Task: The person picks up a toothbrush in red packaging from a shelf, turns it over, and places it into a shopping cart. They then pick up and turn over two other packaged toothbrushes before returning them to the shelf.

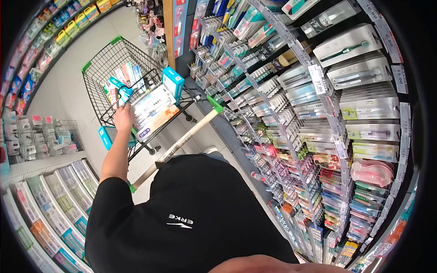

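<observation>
My left hand (123, 118) reaches into the shopping cart (101, 63), a black wire basket with green corners. Its fingers appear closed on the near end of a teal and dark package (121, 89). What exactly is inside that package I cannot make out. Right beside the hand lies a large white pack (157, 103) with an orange and purple lower part (154, 123). A teal box (173, 83) stands at the cart's right side, and several slim boxes (129, 73) lie deeper in. My right hand is out of view.
The cart's pale handle bar (189, 134) with green ends crosses before my body. On the right, a tall rack holds hanging toothbrush packs (350, 50) with price tags. Boxed goods (54, 204) line a shelf at lower left. Pale floor tiles (61, 82) show beyond the cart.
</observation>
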`<state>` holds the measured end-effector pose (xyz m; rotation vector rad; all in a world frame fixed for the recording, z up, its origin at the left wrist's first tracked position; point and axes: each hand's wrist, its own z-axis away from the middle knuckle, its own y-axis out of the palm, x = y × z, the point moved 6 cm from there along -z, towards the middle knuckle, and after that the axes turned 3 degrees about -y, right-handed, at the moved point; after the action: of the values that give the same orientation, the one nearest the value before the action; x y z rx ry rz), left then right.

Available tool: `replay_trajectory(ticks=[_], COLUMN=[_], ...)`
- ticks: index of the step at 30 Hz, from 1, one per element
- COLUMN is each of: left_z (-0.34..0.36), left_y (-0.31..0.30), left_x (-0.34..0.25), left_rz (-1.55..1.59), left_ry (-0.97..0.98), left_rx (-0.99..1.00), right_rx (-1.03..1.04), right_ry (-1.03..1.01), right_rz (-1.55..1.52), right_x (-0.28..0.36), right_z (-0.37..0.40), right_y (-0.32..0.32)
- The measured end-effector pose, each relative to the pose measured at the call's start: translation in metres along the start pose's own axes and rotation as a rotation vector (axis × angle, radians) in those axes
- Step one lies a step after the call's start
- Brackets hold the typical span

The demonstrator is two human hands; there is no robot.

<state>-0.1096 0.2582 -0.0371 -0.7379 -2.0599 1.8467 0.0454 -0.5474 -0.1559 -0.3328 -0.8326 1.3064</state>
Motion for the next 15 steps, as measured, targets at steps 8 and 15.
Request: replay_trajectory(ticks=[8, 15], left_z=[0.029, 0.090], left_y=[-0.090, -0.174], left_x=[-0.030, -0.126], left_rz=[0.380, 0.629], left_ry=[0.253, 0.427], left_rx=[-0.303, -0.436], right_rx=[-0.076, -0.125], right_ry=[-0.236, -0.468], right_rz=[-0.068, -0.543], right_x=[0.097, 0.296], right_z=[0.017, 0.033], right_y=[-0.038, -0.130])
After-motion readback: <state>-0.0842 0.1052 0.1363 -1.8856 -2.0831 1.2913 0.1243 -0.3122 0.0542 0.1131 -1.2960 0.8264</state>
